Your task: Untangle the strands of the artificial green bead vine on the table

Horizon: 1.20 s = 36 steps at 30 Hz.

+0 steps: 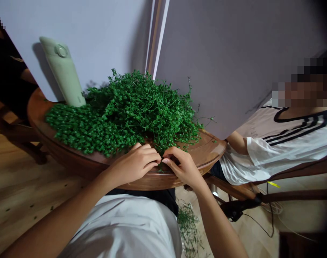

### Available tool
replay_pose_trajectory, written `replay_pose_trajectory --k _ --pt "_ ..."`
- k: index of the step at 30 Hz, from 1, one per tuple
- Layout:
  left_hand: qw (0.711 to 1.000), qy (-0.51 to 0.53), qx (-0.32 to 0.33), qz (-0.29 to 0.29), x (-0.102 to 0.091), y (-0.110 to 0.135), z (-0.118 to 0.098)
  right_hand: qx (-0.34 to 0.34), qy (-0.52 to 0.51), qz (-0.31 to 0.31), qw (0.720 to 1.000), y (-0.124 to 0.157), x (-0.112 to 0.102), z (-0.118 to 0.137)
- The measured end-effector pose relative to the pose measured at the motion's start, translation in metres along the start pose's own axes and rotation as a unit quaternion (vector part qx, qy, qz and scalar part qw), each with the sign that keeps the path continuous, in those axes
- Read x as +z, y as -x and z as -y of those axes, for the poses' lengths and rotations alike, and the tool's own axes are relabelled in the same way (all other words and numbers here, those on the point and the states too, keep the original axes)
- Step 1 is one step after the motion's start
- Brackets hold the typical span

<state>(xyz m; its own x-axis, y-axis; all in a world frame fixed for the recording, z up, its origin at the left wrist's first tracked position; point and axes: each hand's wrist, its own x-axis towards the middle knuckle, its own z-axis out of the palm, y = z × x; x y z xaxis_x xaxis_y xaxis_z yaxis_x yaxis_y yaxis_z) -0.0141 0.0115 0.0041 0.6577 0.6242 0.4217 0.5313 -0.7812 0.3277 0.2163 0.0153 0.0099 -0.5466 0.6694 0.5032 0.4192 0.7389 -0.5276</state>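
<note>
A home-like room, wooden floor point(31, 190), round wooden table point(64, 152), wooden chair point(300, 195)

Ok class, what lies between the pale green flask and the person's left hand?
A heap of small-leaved green sprigs lies between the pale green flask and the left hand, on the round wooden table, as the head view shows.

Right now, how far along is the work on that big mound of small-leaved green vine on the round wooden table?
Done, seemingly: a loose tangle of green sprigs lies on the wooden floor. In hand: the left hand and right hand work thin strands at the near edge of the dense green mound, on the round wooden table. Left: nearly the whole mound.
</note>
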Motion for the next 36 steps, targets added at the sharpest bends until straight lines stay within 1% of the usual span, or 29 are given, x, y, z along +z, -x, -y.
replay_pose_trajectory --k 4,7,11,13,15,20,24,30,33,36 --pt "1.000 0.008 -0.001 0.018 0.000 0.000 -0.001 0.003 0.004 0.002 1.000 0.000 -0.001 -0.001" --pt "1.000 0.008 -0.006 0.019 0.001 -0.002 -0.001 -0.004 0.012 -0.007 1.000 0.000 0.000 -0.002" --pt "1.000 -0.003 -0.002 0.023 0.002 -0.003 -0.001 -0.053 0.014 -0.025 0.998 0.003 -0.001 0.000" --pt "1.000 -0.006 -0.003 0.027 0.001 -0.003 -0.001 -0.075 0.036 -0.015 0.996 0.006 -0.004 0.002" --pt "0.999 -0.004 -0.009 0.032 0.001 -0.003 -0.001 -0.082 0.069 0.002 0.994 0.011 -0.008 0.003" --pt "0.999 0.009 -0.024 0.028 0.000 -0.003 -0.002 -0.085 0.115 0.045 0.989 0.022 -0.017 0.004" --pt "0.999 0.021 -0.030 0.025 -0.001 -0.004 0.000 -0.088 0.164 0.081 0.979 0.024 -0.017 0.004" --pt "0.997 0.052 -0.027 0.040 -0.003 -0.006 0.002 -0.057 0.166 0.079 0.981 0.023 -0.012 -0.001" --pt "0.997 0.058 -0.026 0.046 -0.004 -0.006 0.004 -0.052 0.181 0.080 0.979 0.022 -0.009 -0.003" --pt "0.997 0.058 -0.019 0.044 -0.004 -0.005 0.007 -0.049 0.166 0.072 0.982 0.019 -0.006 -0.004"
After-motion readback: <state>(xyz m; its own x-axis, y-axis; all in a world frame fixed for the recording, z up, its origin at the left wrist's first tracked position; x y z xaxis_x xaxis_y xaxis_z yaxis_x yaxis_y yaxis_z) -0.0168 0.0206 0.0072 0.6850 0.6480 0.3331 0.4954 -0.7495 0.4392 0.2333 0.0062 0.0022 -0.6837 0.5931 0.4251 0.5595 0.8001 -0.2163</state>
